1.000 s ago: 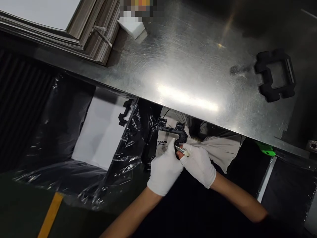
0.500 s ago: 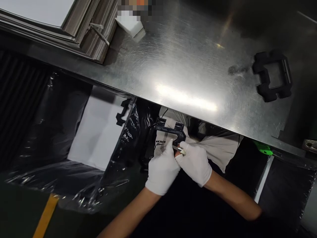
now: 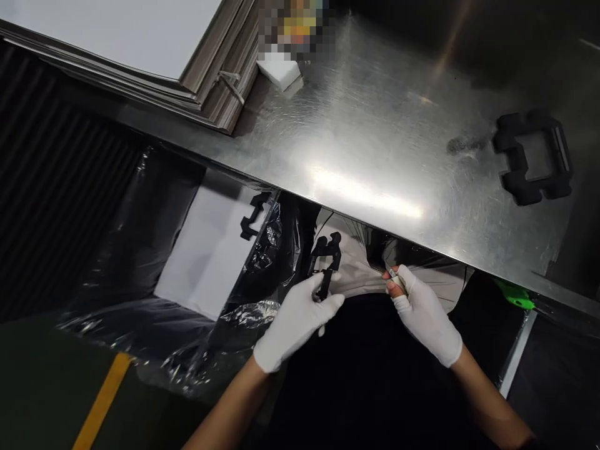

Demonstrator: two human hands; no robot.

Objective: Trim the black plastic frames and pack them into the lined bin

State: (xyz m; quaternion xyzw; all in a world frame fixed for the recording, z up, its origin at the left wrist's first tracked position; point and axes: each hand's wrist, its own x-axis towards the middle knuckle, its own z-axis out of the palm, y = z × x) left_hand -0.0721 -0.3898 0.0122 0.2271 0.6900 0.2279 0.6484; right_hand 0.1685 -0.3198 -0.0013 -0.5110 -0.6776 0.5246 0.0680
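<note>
Left hand [image 3: 295,319] grips black frame [image 3: 334,256], tilted, long axis unclear. Right hand [image 3: 424,315], closed round small knife [image 3: 394,274], well right of frame (left hand nearer).

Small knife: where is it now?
In the head view, the small knife is held in the right hand, right of centre near the metal tabletop and right of the black frame in the left hand.

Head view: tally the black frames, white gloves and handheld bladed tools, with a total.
Black frames: 3 (one in the left hand, one on the metal table, one in the plastic-lined container)
White gloves: 2
Bladed tool: 1 (in the right hand)
Total: 6
</note>
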